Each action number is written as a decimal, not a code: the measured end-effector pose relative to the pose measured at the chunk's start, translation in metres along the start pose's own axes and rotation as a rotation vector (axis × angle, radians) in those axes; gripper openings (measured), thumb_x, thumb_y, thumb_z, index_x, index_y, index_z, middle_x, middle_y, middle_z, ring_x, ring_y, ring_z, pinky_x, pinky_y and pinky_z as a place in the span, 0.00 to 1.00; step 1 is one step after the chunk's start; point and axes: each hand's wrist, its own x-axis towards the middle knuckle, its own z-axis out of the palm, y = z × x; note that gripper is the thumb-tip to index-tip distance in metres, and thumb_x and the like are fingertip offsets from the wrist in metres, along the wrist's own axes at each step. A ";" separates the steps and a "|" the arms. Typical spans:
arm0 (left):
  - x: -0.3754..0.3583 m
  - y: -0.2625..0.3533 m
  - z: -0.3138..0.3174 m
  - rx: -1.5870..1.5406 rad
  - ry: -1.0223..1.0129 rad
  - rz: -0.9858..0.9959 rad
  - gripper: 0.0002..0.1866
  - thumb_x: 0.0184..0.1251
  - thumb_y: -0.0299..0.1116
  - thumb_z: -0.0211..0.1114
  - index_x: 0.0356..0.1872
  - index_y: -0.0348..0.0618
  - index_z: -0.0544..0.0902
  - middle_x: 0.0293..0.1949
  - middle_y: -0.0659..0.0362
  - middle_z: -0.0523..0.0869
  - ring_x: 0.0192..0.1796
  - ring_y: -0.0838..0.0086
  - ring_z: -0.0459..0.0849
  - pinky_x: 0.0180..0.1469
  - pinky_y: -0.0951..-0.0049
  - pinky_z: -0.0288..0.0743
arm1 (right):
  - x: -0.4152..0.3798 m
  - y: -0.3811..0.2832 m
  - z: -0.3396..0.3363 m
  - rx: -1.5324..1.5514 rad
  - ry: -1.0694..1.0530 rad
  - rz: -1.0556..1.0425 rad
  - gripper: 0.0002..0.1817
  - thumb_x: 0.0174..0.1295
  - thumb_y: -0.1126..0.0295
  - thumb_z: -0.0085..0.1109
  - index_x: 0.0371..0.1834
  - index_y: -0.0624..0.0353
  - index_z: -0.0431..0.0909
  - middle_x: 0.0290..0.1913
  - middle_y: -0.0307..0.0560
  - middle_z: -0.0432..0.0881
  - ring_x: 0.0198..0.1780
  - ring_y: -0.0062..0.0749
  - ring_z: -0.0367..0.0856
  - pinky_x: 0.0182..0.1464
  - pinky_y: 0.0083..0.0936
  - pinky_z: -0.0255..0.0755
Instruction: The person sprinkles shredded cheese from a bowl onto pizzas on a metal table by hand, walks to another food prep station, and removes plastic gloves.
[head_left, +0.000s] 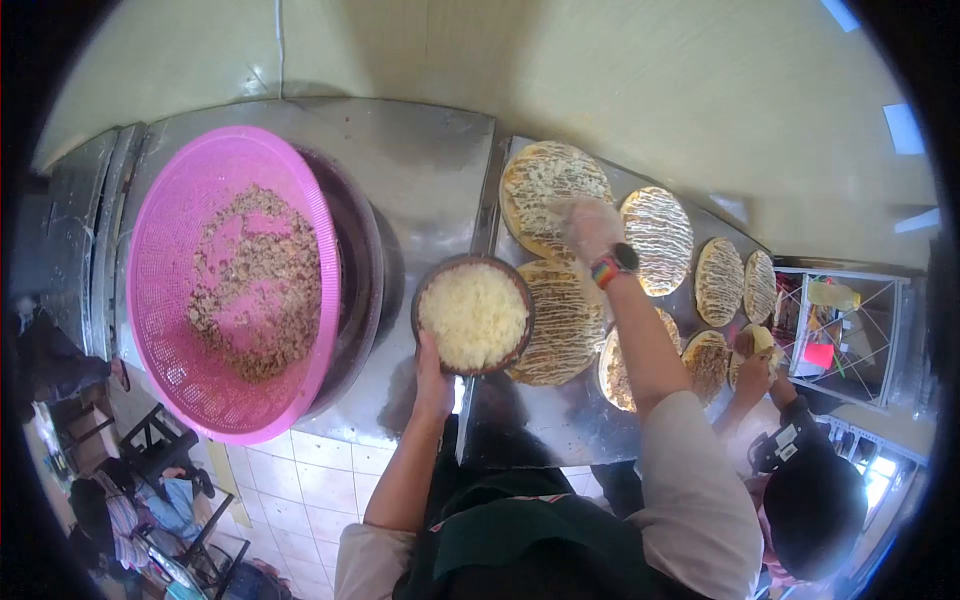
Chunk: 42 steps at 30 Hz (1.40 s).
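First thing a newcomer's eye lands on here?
The big pink colander at the left of the steel counter, tilted and holding brownish crumbs. Next, the bowl of shredded white cheese at centre, steadied by the left hand, while the right hand hovers over a sauce-striped flatbread. More striped flatbreads line the tray to the right, where another person works.

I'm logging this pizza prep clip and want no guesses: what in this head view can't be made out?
- Right hand: motion-blurred over a pizza base; what it holds or drops is unclear.
- Left hand: fingers hidden under the bowl of shredded cheese.
- Dark bowl: contents hidden by the pink colander.
- Co-worker's hand: its yellowish item is too small to identify.
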 end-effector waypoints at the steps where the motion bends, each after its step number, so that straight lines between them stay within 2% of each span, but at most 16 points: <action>1: 0.008 -0.001 0.001 0.023 -0.006 0.035 0.34 0.61 0.57 0.39 0.61 0.41 0.52 0.60 0.54 0.58 0.62 0.66 0.58 0.62 0.66 0.50 | -0.003 -0.002 -0.006 0.019 0.083 0.022 0.11 0.51 0.70 0.45 0.34 0.46 0.77 0.28 0.43 0.78 0.33 0.34 0.77 0.36 0.27 0.71; 4: 0.023 -0.001 0.015 0.039 -0.029 0.071 0.33 0.62 0.55 0.41 0.60 0.39 0.54 0.59 0.54 0.60 0.61 0.67 0.59 0.62 0.67 0.52 | -0.025 -0.040 -0.064 0.244 0.123 0.197 0.10 0.50 0.68 0.46 0.33 0.49 0.77 0.31 0.43 0.78 0.35 0.34 0.77 0.37 0.27 0.70; 9: 0.051 -0.020 0.017 0.272 -0.129 0.090 0.41 0.59 0.57 0.45 0.61 0.33 0.45 0.60 0.49 0.54 0.63 0.66 0.53 0.62 0.71 0.48 | -0.045 -0.087 -0.057 0.417 0.026 -0.299 0.14 0.44 0.68 0.54 0.37 0.56 0.73 0.44 0.45 0.72 0.41 0.39 0.74 0.42 0.29 0.70; 10: 0.030 0.002 0.055 0.147 -0.116 0.070 0.33 0.62 0.54 0.42 0.58 0.36 0.56 0.56 0.54 0.63 0.58 0.69 0.62 0.60 0.69 0.55 | -0.041 -0.093 -0.051 0.366 0.081 -0.341 0.16 0.45 0.65 0.53 0.38 0.57 0.73 0.42 0.48 0.73 0.41 0.40 0.74 0.43 0.31 0.69; 12: 0.045 -0.011 0.045 0.197 -0.139 0.078 0.35 0.61 0.55 0.43 0.59 0.35 0.53 0.58 0.52 0.60 0.60 0.67 0.59 0.60 0.70 0.53 | -0.042 -0.094 -0.057 0.310 0.147 -0.375 0.18 0.45 0.61 0.51 0.39 0.58 0.72 0.41 0.50 0.74 0.42 0.42 0.73 0.44 0.32 0.68; 14: 0.047 -0.016 0.042 0.247 -0.155 0.078 0.38 0.60 0.57 0.44 0.60 0.35 0.49 0.59 0.50 0.57 0.61 0.66 0.56 0.60 0.72 0.51 | -0.049 -0.094 -0.072 0.257 -0.220 -0.366 0.18 0.45 0.62 0.52 0.39 0.58 0.72 0.41 0.52 0.73 0.45 0.42 0.71 0.46 0.35 0.67; 17: 0.048 -0.015 0.051 0.231 -0.206 0.093 0.36 0.60 0.56 0.44 0.60 0.37 0.52 0.57 0.52 0.60 0.59 0.67 0.59 0.59 0.71 0.54 | -0.046 -0.079 -0.048 0.392 -0.346 -0.270 0.17 0.39 0.64 0.57 0.34 0.57 0.73 0.34 0.52 0.74 0.38 0.44 0.74 0.41 0.33 0.69; 21: 0.054 -0.017 0.054 0.180 -0.209 0.019 0.35 0.60 0.56 0.44 0.60 0.40 0.53 0.56 0.52 0.62 0.59 0.68 0.60 0.58 0.72 0.56 | -0.033 -0.031 -0.041 0.813 -0.091 -0.356 0.12 0.43 0.67 0.55 0.33 0.57 0.73 0.25 0.46 0.74 0.31 0.33 0.75 0.32 0.27 0.70; 23: 0.059 -0.024 0.046 0.178 -0.221 0.036 0.35 0.60 0.57 0.44 0.60 0.40 0.53 0.56 0.53 0.62 0.59 0.68 0.60 0.58 0.72 0.57 | -0.026 -0.019 -0.071 1.562 -0.579 0.259 0.09 0.48 0.69 0.53 0.34 0.57 0.73 0.25 0.38 0.73 0.26 0.19 0.72 0.25 0.20 0.68; 24: 0.061 -0.028 0.038 0.146 -0.193 0.033 0.35 0.60 0.56 0.43 0.60 0.39 0.52 0.56 0.53 0.62 0.59 0.68 0.59 0.58 0.73 0.56 | -0.021 -0.005 -0.068 1.559 -0.582 0.261 0.09 0.48 0.69 0.53 0.34 0.57 0.73 0.25 0.38 0.73 0.26 0.19 0.72 0.25 0.20 0.68; 26: 0.057 -0.027 0.031 0.111 -0.162 0.031 0.35 0.61 0.56 0.42 0.60 0.38 0.52 0.57 0.53 0.62 0.60 0.68 0.59 0.59 0.73 0.55 | -0.005 0.022 -0.051 1.367 -0.456 0.232 0.09 0.51 0.69 0.51 0.35 0.58 0.72 0.24 0.35 0.73 0.23 0.11 0.69 0.21 0.16 0.66; 30: 0.037 -0.020 0.015 0.068 -0.075 0.021 0.35 0.61 0.57 0.41 0.59 0.39 0.55 0.58 0.54 0.62 0.60 0.66 0.60 0.61 0.66 0.54 | 0.037 0.051 0.002 1.194 -0.240 -0.029 0.09 0.50 0.68 0.53 0.35 0.56 0.74 0.25 0.39 0.75 0.24 0.18 0.73 0.23 0.18 0.69; 32: 0.027 -0.016 0.008 0.113 -0.052 0.043 0.35 0.60 0.58 0.40 0.60 0.40 0.54 0.59 0.54 0.61 0.60 0.66 0.60 0.60 0.66 0.54 | 0.057 0.060 0.013 -0.275 0.158 0.039 0.09 0.50 0.65 0.53 0.34 0.52 0.76 0.26 0.42 0.77 0.27 0.27 0.77 0.28 0.22 0.71; 35: 0.011 -0.003 0.007 0.034 0.035 -0.010 0.34 0.62 0.55 0.38 0.59 0.36 0.53 0.58 0.53 0.61 0.60 0.69 0.60 0.61 0.70 0.52 | 0.081 0.076 0.007 0.048 -0.073 0.311 0.09 0.49 0.62 0.54 0.33 0.47 0.78 0.31 0.43 0.78 0.31 0.33 0.79 0.34 0.26 0.72; 39: 0.004 -0.001 0.000 0.017 0.010 0.040 0.33 0.62 0.55 0.39 0.58 0.36 0.55 0.57 0.53 0.63 0.59 0.68 0.63 0.60 0.70 0.55 | 0.102 0.063 0.010 0.003 0.048 0.006 0.10 0.50 0.66 0.44 0.28 0.48 0.79 0.30 0.43 0.78 0.40 0.36 0.75 0.45 0.29 0.67; 42: 0.003 0.003 0.000 0.032 0.023 0.052 0.34 0.61 0.56 0.40 0.58 0.36 0.55 0.57 0.53 0.63 0.58 0.68 0.63 0.59 0.70 0.56 | 0.109 0.062 -0.005 -0.154 0.076 0.144 0.10 0.51 0.65 0.44 0.27 0.51 0.78 0.30 0.45 0.78 0.37 0.38 0.75 0.40 0.30 0.68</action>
